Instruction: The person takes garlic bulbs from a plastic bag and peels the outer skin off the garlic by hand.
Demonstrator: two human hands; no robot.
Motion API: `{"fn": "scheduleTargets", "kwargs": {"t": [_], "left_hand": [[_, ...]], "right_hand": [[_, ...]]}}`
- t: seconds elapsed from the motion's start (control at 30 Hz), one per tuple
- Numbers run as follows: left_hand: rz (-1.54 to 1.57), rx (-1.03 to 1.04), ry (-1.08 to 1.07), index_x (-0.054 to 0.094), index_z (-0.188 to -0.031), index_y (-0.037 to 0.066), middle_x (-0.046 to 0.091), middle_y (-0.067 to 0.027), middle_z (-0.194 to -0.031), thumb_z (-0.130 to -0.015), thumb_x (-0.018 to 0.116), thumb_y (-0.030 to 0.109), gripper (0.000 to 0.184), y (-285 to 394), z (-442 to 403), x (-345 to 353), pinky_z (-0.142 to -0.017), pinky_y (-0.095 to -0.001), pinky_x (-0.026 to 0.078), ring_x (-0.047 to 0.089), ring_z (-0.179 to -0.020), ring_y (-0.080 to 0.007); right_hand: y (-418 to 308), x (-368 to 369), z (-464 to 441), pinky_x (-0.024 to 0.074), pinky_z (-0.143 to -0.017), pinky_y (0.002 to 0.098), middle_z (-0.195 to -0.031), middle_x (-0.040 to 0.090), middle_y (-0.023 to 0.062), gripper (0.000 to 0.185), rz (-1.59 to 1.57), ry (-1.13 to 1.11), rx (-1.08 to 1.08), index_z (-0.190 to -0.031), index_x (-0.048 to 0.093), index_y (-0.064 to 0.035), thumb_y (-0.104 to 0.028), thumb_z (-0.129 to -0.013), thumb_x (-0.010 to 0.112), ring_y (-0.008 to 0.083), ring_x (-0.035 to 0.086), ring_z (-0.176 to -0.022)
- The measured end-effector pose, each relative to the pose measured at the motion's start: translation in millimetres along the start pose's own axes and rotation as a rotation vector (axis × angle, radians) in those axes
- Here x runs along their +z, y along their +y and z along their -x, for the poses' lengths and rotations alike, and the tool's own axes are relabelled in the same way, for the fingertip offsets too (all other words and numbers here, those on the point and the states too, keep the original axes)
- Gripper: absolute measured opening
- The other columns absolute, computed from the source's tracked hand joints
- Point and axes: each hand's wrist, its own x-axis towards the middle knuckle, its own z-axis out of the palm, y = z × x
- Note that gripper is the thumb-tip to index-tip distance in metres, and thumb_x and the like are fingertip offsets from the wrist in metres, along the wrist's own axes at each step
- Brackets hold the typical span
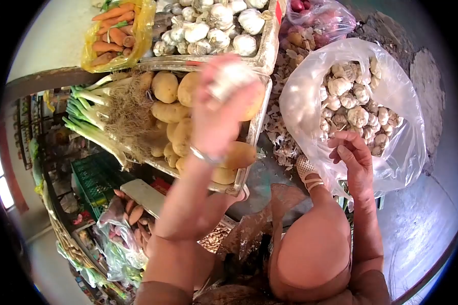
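Carrots [114,38] lie heaped in a yellow plastic bag [146,28] at the upper left, a little green showing among them. Below, potatoes [170,112] fill a pale-rimmed crate [254,133], and beside them leafy green-and-white stalks [90,113] lie with their shaggy brown roots [130,117] toward the potatoes (leeks or large spring onions; it is hard to say which). At the top, a pinkish see-through bag [343,21] holds red onions [297,6]. Lower left, a green plastic crate [92,175] stands near a pale board [142,197], with reddish sweet potatoes [135,213] by a clear bag [107,241]. Stocked shelves [28,122] and a bright window [4,185] edge the far left; a rough grey slab [426,96] lies at the right.
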Motion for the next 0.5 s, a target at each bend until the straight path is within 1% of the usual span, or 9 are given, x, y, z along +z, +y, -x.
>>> {"fn": "scheduleTargets", "kwargs": {"t": [0.1, 0.13, 0.17, 0.23, 0.27, 0.3, 0.37, 0.47, 0.5], "left_hand": [[-0.065, 0.061, 0.307, 0.059, -0.117, 0.013, 0.064, -0.0044, -0.098, -0.078, 0.073, 0.002, 0.043, 13, -61, -49, -0.057, -0.0231, 0.052, 0.064, -0.080, -0.0144], [-0.002, 0.074, 0.257, 0.057, -0.121, 0.011, 0.060, -0.0083, -0.109, -0.081, 0.070, 0.006, 0.043, 6, -89, -81, -0.059, -0.0236, 0.053, 0.063, -0.094, -0.0180], [-0.450, 0.309, 0.159, 0.055, -0.126, 0.011, 0.054, -0.0122, -0.120, -0.083, 0.068, 0.009, 0.045, -5, -111, -117, -0.067, -0.0282, 0.054, 0.058, -0.105, -0.0211], [-0.589, 0.225, 0.215, 0.049, -0.137, 0.012, 0.039, -0.0172, -0.141, -0.087, 0.064, 0.017, 0.052, -16, -144, -138, -0.089, -0.0372, 0.048, 0.044, -0.127, -0.0262], [-0.284, -0.102, 0.369, 0.045, -0.143, 0.013, 0.028, -0.0183, -0.152, -0.089, 0.062, 0.020, 0.057, -14, -154, -136, -0.102, -0.0416, 0.042, 0.034, -0.138, -0.0282], [-0.271, -0.109, 0.359, 0.045, -0.143, 0.013, 0.028, -0.0183, -0.152, -0.089, 0.062, 0.020, 0.057, -24, -160, -143, -0.102, -0.0416, 0.042, 0.034, -0.138, -0.0282], [-0.631, -0.009, 0.133, 0.040, -0.147, 0.015, 0.016, -0.0173, -0.159, -0.091, 0.059, 0.027, 0.060, -49, -166, -156, -0.114, -0.0411, 0.024, 0.022, -0.145, -0.0285], [-0.839, 0.074, 0.109, 0.039, -0.147, 0.015, 0.012, -0.0168, -0.160, -0.091, 0.060, 0.032, 0.063, -51, -161, -152, -0.115, -0.0379, 0.021, 0.014, -0.148, -0.0278], [-0.708, 0.049, 0.030, 0.038, -0.148, 0.015, 0.013, -0.0189, -0.159, -0.088, 0.062, 0.033, 0.067, -51, -165, -161, -0.115, -0.0397, 0.021, 0.014, -0.147, -0.0286]], "right_hand": [[12, -2, 3, 0.0467, -0.074, 0.0254, -0.098, 0.064, 0.0054, 0.023, -0.041, 0.040, 0.052, -0.117, 0.058, -0.0033, -0.006, -0.094, 0.054, 0.0117, 0.058, -0.081], [16, -5, 3, 0.0467, -0.074, 0.0255, -0.097, 0.064, 0.0053, 0.023, -0.064, 0.053, 0.071, -0.116, 0.058, -0.0030, -0.006, -0.094, 0.055, 0.0117, 0.058, -0.081], [14, -6, 2, 0.0466, -0.074, 0.0253, -0.096, 0.065, 0.0050, 0.021, -0.051, 0.061, 0.100, -0.114, 0.059, -0.0024, -0.006, -0.094, 0.056, 0.0114, 0.058, -0.081], [20, -11, -1, 0.0462, -0.073, 0.0250, -0.095, 0.065, 0.0046, 0.021, -0.022, 0.082, 0.099, -0.113, 0.059, -0.0019, -0.005, -0.094, 0.054, 0.0107, 0.058, -0.081], [22, -13, -3, 0.0461, -0.073, 0.0248, -0.095, 0.065, 0.0043, 0.020, -0.004, 0.095, 0.093, -0.113, 0.059, -0.0020, -0.005, -0.094, 0.053, 0.0105, 0.058, -0.081], [22, -16, -5, 0.0459, -0.073, 0.0245, -0.096, 0.065, 0.0035, 0.021, 0.033, 0.118, 0.104, -0.114, 0.059, -0.0026, -0.005, -0.094, 0.053, 0.0100, 0.058, -0.081], [22, -25, -11, 0.0463, -0.073, 0.0239, -0.096, 0.064, 0.0026, 0.022, 0.133, 0.166, 0.063, -0.115, 0.059, -0.0021, -0.005, -0.094, 0.053, 0.0094, 0.058, -0.082], [22, -40, -26, 0.0483, -0.076, 0.0239, -0.098, 0.065, 0.0058, 0.023, 0.439, 0.305, -0.059, -0.114, 0.060, -0.0010, -0.003, -0.091, 0.056, 0.0124, 0.061, -0.083], [14, -43, -33, 0.0487, -0.078, 0.0269, -0.101, 0.065, 0.0084, 0.025, 0.582, 0.345, -0.129, -0.114, 0.060, -0.0024, -0.004, -0.090, 0.057, 0.0156, 0.062, -0.087]]}}
